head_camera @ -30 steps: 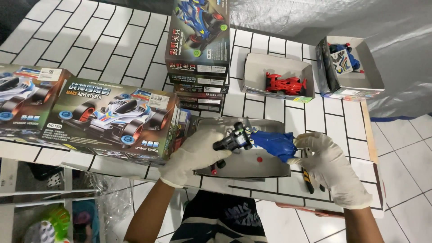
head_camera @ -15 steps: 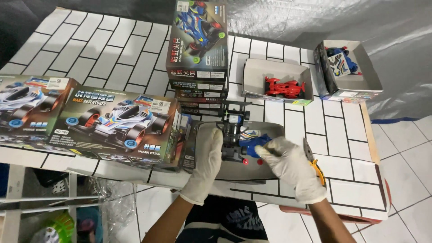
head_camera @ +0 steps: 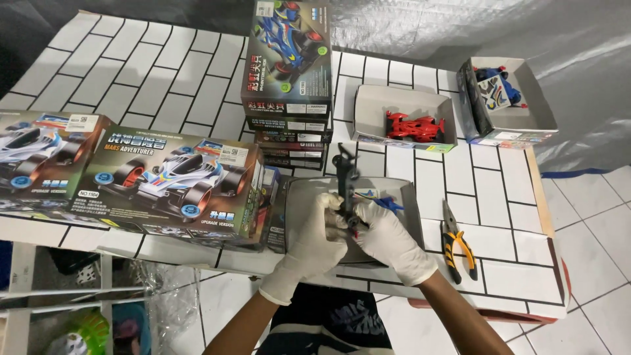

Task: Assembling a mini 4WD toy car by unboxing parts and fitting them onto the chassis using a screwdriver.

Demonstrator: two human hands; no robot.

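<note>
White brick-patterned tabletop (head_camera: 164, 79) backed by grey plastic sheeting (head_camera: 460, 33), with pale floor tiles (head_camera: 591, 217) to the right. Both of the person's hands are gloved and meet over an open grey box tray (head_camera: 309, 190) at the near edge. The left hand (head_camera: 315, 240) is closed around the lower end of a dark toy-car chassis (head_camera: 345, 181), steadying it; the right hand (head_camera: 388, 236) pinches the same part from the other side, fingers curled. The chassis stands on end, apparently so that its underside or side faces the wearer, and the tray beneath would catch loose parts. A blue car body (head_camera: 384, 200) lies in the tray just behind the right hand. Yellow-handled pliers (head_camera: 457, 246) rest just right of the tray, within reach. Further back, two open boxes hold a red toy car (head_camera: 414, 126) and a blue and white toy car (head_camera: 496, 89). A stack of kit boxes (head_camera: 289, 79) stands behind the tray; two more kit boxes (head_camera: 131, 177) lie to the left, overhanging the table's front edge
</note>
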